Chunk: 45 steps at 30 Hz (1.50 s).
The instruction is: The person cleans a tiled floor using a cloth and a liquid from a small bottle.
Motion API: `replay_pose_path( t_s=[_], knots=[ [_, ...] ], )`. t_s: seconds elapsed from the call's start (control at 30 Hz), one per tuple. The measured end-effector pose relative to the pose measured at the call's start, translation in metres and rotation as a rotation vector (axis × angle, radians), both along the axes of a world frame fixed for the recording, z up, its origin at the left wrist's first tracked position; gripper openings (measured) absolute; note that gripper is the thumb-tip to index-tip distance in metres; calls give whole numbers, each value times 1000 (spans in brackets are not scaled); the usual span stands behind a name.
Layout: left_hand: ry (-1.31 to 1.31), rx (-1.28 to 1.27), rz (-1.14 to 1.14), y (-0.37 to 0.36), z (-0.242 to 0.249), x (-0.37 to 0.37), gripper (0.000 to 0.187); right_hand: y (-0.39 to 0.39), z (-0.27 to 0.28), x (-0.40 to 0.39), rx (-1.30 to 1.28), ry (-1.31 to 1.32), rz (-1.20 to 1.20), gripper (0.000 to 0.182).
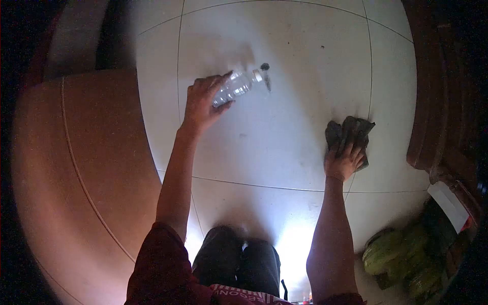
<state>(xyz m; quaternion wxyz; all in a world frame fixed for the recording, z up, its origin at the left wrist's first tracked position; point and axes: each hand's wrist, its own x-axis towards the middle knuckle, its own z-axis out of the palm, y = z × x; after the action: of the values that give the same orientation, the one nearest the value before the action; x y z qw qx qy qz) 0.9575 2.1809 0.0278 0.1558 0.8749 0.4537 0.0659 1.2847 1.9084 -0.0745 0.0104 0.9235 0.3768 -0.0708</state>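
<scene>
My left hand (206, 101) is wrapped round a clear plastic bottle (236, 87). The bottle is tipped on its side, its neck pointing right and slightly away from me. Just past the bottle's mouth, a dark spot (265, 66) with a greyish smear below it marks the tiled floor (254, 147). Farther right, my right hand (345, 160) presses on a crumpled dark cloth (351, 132) on the floor, fingers over its near part. The palm side of that hand is hidden.
A brown padded piece of furniture (96, 168) runs along the left, and more brown furniture (442, 91) borders the right. Green, melon-like produce (394, 254) lies at the lower right, near a white flat item (450, 206). My knees (236, 259) are at the bottom.
</scene>
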Motion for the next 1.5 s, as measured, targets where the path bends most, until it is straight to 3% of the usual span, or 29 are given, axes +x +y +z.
replay_pose_path(
  t_s=[0.23,0.43,0.63,0.87,1.03,1.27,1.43,1.5],
  knots=[
    [126,139,8,-5,-2,8,77,-11,-1,-3,-84,-58,35,71],
    [236,213,-33,3,13,20,78,-13,1,-5,39,53,5,78],
    [-184,110,71,-2,-2,23,79,-10,1,-1,-10,69,19,78],
    [-259,134,39,14,11,59,79,-3,10,-6,-30,61,0,78],
    [-225,197,-128,46,8,109,74,-4,5,-5,-74,80,-8,80],
    [59,336,-330,80,-9,155,74,3,19,-8,-116,53,17,77],
    [223,394,-358,89,-8,173,74,4,19,-8,-134,48,2,75],
    [207,342,-356,88,-5,174,76,-1,9,-6,-9,39,16,78]
  ],
)
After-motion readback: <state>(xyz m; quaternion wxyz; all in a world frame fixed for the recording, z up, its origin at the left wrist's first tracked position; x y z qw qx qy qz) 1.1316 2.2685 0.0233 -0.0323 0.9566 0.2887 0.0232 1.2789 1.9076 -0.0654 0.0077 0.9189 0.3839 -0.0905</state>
